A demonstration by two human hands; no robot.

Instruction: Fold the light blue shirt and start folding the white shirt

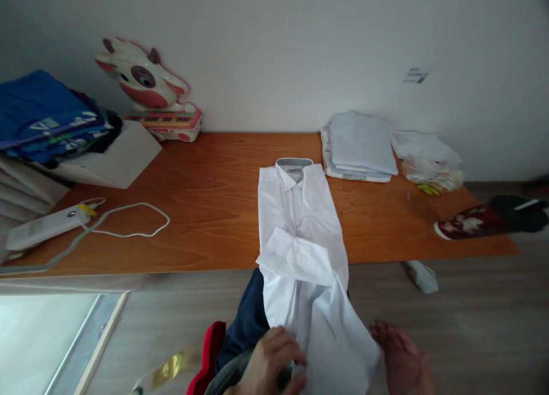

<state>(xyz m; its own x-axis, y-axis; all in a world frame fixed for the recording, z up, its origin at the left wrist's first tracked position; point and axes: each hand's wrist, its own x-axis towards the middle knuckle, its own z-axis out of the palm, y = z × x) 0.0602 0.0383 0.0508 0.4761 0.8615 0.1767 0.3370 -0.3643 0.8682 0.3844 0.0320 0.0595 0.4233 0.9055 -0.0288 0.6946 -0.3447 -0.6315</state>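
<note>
Lies face up on the wooden bench [206, 212], a white shirt [300, 229], long axis running from 12 to 6 o'clock. Collar at the 12 o'clock end, pointing toward the wall; tail at the 6 o'clock end, hanging past the near bench edge and down toward the lap. Folded across the front near the bench edge, one sleeve with its cuff [295, 258], slanting from about 10 toward 4 o'clock.

Left hand [274, 360] at roughly 7 o'clock from the shirt's middle, fingers curled and pinching the lower hem from the left side. Right hand [403, 360] at about 5 o'clock, just beside the hem's right edge, fingers bent and touching the cloth; whether truly gripping or only resting against it, cannot tell. Shirt tail stretched between the two hands, above and between them.

At 1 o'clock from the collar, near it, a stack of folded pale cloth [360, 146], and beyond that at 2 o'clock a crumpled plastic bag [431, 169]. At 9 o'clock, well apart, a white power strip [43, 226] with a looped cable [128, 220]. At 10 to 11 o'clock against the wall, a cow-shaped toy keyboard [156, 92] and a pile of blue clothes [43, 115].
</note>
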